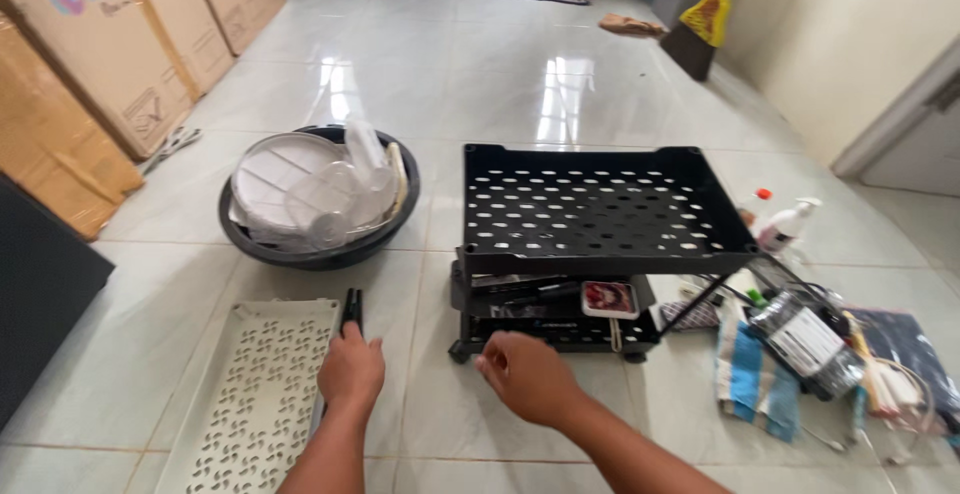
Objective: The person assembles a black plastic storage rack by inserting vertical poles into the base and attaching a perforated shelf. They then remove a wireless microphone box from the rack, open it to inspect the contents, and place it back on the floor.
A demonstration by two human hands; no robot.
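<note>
1. left hand (351, 372) closed around a slim black piece (351, 311), fingers wrapped tight, piece standing up out of the fist just beside the right edge of the white perforated tray (255, 404) lying flat on the tiled floor (450, 64).
2. right hand (527, 377) hovering low at the front foot of the black rolling rack (598, 244); fingers curled loosely, near the bottom edge by a small wheel; cannot tell whether touching or holding anything.
3. black rack upright on the floor, top perforated shelf in place and bare, lower tiers already stacked beneath and carrying a few small items, among them a small pink-faced box (609, 299).
4. judging by that: black frame largely assembled; white tray not mounted on anything, lying apart to the left.
5. round dark basin (320, 239) behind the white tray, filled with pale plates and clear plastic pieces.
6. to the right of the rack, a loose heap: striped cloth (752, 379), spray bottle (788, 224), packets and cords.
</note>
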